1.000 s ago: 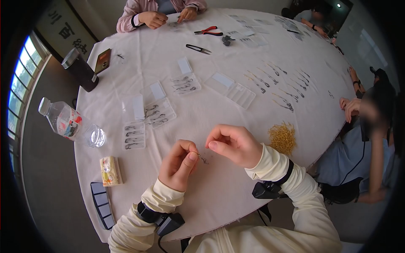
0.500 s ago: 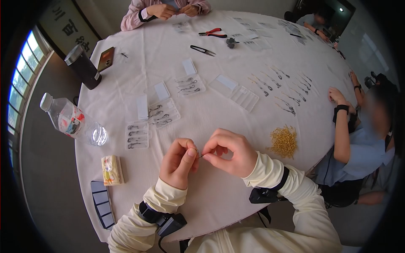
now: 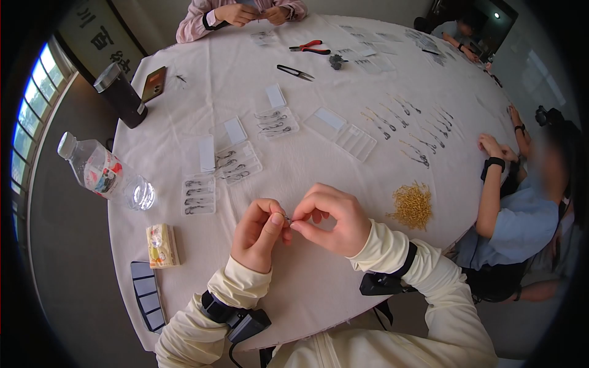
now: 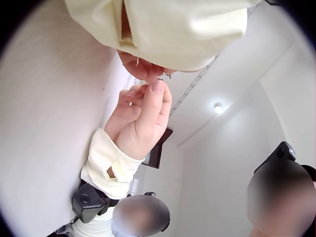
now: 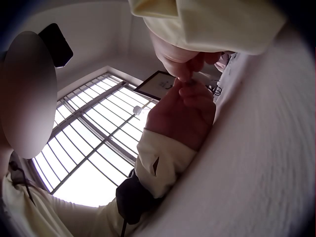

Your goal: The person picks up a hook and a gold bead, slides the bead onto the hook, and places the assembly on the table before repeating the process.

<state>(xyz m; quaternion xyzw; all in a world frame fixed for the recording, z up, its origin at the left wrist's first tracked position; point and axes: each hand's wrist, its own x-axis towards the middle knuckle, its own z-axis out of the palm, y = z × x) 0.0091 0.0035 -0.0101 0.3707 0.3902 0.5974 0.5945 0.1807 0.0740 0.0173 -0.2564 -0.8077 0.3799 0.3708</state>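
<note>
In the head view my left hand point(image 3: 253, 236) pinches a small dark wiry piece point(image 3: 287, 219) between thumb and forefinger. My right hand point(image 3: 336, 222) meets it from the other side, thumb and forefinger pinched on the same piece. The fingertips hide most of it, and its exact kind does not show. Thin dark loops point(image 5: 216, 90) stick out beside the fingers in the right wrist view. Both hands are close over the near part of the white tablecloth point(image 3: 319, 288). A pile of small gold-coloured pieces point(image 3: 412, 206) lies to the right of my right hand.
Beyond my hands are clear compartment boxes point(image 3: 199, 197) with dark wiry pieces, an open clear box point(image 3: 356, 143) and rows of gold-tipped dark pieces point(image 3: 432, 130). A water bottle point(image 3: 104, 175), tissue pack point(image 3: 162, 246) and tumbler point(image 3: 121, 98) stand left. Snips point(image 3: 295, 73) and pliers point(image 3: 310, 47) lie farther back.
My right hand has come left and down to my left hand, and its fingertips now pinch the dark piece there. The left hand has kept its grip. A person at the right has shifted their arms.
</note>
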